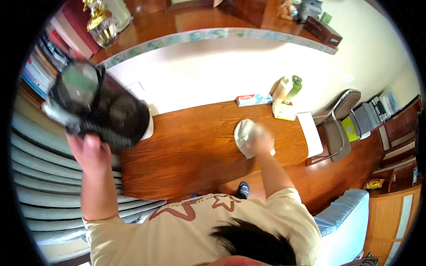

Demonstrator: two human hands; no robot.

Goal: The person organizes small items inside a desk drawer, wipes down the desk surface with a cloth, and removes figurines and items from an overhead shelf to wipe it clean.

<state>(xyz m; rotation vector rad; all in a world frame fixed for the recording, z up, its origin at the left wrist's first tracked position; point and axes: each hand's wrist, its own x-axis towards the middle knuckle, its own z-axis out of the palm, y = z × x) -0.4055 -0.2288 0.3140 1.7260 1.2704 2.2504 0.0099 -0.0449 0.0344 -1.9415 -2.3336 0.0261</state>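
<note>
My left hand [92,153] is closed on the near edge of a black holder [120,113], raised over the table's left end. Motion blurs the holder; it looks divided into parts, with something greenish and clear in one of them. On the wooden table [191,146], my right hand [261,141] presses on a white cloth [244,135], which lies crumpled under and beside the fingers. Blur hides the exact finger positions of that hand.
Toward the table's back right stand a Colgate toothpaste box [254,100], a green bottle [293,88], a pale bottle [281,90] and a tissue pack [284,111]. A shelf [191,37] overhangs the back. A chair [337,128] stands right; a grey curtain [53,177] hangs left.
</note>
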